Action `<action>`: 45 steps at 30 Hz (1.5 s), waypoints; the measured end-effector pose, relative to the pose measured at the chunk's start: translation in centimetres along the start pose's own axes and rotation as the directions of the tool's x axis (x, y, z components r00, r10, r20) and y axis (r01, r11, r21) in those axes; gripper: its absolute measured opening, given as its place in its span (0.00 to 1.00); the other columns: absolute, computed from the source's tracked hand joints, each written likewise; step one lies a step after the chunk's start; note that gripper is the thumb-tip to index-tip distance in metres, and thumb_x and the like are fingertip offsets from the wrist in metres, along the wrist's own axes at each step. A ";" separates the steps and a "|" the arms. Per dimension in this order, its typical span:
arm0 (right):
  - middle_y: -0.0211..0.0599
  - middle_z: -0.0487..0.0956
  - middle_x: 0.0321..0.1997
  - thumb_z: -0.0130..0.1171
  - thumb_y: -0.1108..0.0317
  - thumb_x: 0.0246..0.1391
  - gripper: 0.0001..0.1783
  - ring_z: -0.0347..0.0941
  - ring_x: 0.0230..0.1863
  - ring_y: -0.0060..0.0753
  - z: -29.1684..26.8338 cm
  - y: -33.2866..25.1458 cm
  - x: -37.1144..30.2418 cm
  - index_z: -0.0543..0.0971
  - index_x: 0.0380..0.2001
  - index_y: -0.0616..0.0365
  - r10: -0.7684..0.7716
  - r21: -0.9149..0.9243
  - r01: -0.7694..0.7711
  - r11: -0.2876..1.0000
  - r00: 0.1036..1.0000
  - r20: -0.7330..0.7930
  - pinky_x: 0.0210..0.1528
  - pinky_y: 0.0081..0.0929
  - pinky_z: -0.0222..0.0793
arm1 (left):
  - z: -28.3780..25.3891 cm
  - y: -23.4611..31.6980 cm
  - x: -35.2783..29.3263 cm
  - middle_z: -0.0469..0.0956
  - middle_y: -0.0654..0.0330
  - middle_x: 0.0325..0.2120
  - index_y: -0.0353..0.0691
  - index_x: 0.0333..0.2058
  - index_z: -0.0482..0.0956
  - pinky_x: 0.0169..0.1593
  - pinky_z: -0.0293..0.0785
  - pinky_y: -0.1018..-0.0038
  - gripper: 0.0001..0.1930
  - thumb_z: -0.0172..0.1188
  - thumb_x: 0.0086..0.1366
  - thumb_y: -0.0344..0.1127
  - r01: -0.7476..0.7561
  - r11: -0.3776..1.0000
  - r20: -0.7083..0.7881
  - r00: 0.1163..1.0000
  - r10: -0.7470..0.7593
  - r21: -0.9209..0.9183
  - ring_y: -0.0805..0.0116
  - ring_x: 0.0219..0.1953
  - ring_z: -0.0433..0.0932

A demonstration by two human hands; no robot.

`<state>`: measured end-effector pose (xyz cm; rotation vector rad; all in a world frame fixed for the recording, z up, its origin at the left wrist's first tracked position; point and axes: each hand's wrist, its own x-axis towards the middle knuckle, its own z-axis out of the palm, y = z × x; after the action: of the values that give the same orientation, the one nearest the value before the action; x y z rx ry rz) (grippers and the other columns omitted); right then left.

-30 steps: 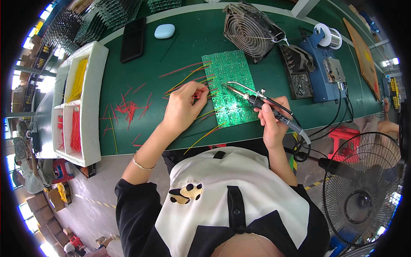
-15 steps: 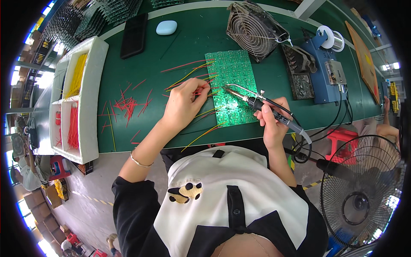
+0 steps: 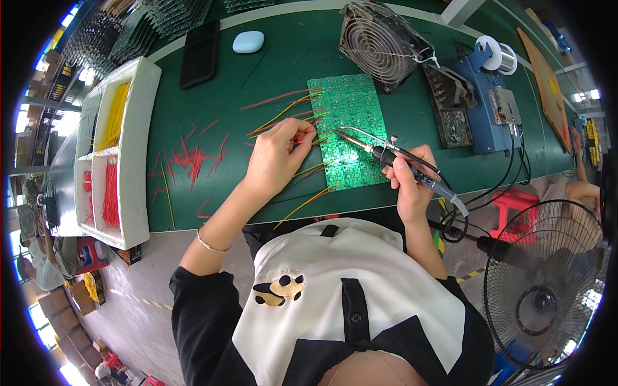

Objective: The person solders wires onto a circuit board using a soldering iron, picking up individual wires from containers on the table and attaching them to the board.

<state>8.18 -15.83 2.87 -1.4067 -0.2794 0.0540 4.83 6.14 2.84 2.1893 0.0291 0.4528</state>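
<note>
A green circuit board panel (image 3: 354, 103) lies on the green bench mat, with red, yellow and black wires (image 3: 278, 117) sticking out from its left side. My left hand (image 3: 278, 154) pinches a red wire at the panel's left edge. In my right hand (image 3: 412, 186) is a soldering iron (image 3: 385, 156) with a thin metal feed tube along it. Its tip rests at the board near the end of the pinched wire; whether it touches is too small to tell. Left of my left hand lies a loose pile of short red wires (image 3: 190, 156).
A white divided box (image 3: 154, 83) of yellow and red wires stands at the left. Behind are a black phone (image 3: 199, 55), a pale blue case (image 3: 248, 42) and a small fan (image 3: 383, 48). A blue soldering station (image 3: 479, 96) with a solder spool (image 3: 497, 56) stands right; cables hang beside it.
Both hands, the soldering iron and the board hold nearly the same place. The whole view has shifted very slightly.
</note>
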 end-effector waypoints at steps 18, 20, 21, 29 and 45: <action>0.35 0.71 0.19 0.54 0.68 0.52 0.09 0.64 0.18 0.17 -0.3 0.4 -0.1 0.68 0.29 0.63 -0.044 0.086 0.042 0.995 0.999 0.021 0.20 0.14 0.61 | -0.2 0.1 0.0 0.74 0.63 0.19 0.33 0.28 0.75 0.19 0.57 0.84 0.03 0.58 0.54 0.25 -0.017 1.000 0.004 1.000 0.017 -0.019 0.82 0.16 0.60; 0.35 0.71 0.18 0.52 0.67 0.53 0.09 0.62 0.16 0.17 -0.2 0.4 0.0 0.68 0.29 0.62 -0.057 0.052 0.056 0.997 0.998 0.015 0.24 0.18 0.64 | -0.1 0.1 0.0 0.74 0.63 0.19 0.33 0.28 0.75 0.19 0.57 0.84 0.03 0.58 0.54 0.25 -0.015 1.000 0.002 1.000 0.015 -0.026 0.82 0.16 0.60; 0.35 0.70 0.17 0.50 0.66 0.55 0.09 0.60 0.15 0.18 -0.1 0.4 0.1 0.68 0.30 0.62 -0.069 0.018 0.069 0.997 0.998 0.011 0.28 0.22 0.67 | -0.1 0.1 0.0 0.73 0.63 0.19 0.33 0.28 0.75 0.19 0.56 0.84 0.03 0.58 0.54 0.25 -0.012 0.999 -0.001 1.000 0.012 -0.032 0.83 0.16 0.60; 0.38 0.72 0.19 0.54 0.67 0.53 0.10 0.65 0.18 0.19 -0.2 0.4 0.1 0.68 0.29 0.62 -0.041 0.082 0.037 0.996 0.998 0.047 0.20 0.15 0.61 | -0.4 0.3 0.0 0.75 0.58 0.23 0.33 0.29 0.74 0.24 0.65 0.80 0.04 0.58 0.54 0.26 0.026 1.000 0.044 0.999 -0.025 -0.005 0.74 0.21 0.69; 0.36 0.71 0.17 0.51 0.66 0.54 0.10 0.61 0.14 0.18 -0.3 0.4 0.5 0.66 0.27 0.61 -0.072 0.150 0.075 0.986 0.997 -0.028 0.29 0.23 0.69 | -0.5 0.2 0.0 0.75 0.56 0.26 0.34 0.30 0.74 0.28 0.71 0.75 0.04 0.57 0.55 0.27 0.016 1.000 0.064 0.998 -0.016 -0.002 0.67 0.25 0.76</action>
<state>8.78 -15.91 2.50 -1.2449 -0.3027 -0.0012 4.68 6.35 3.27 2.1979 0.0111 0.3734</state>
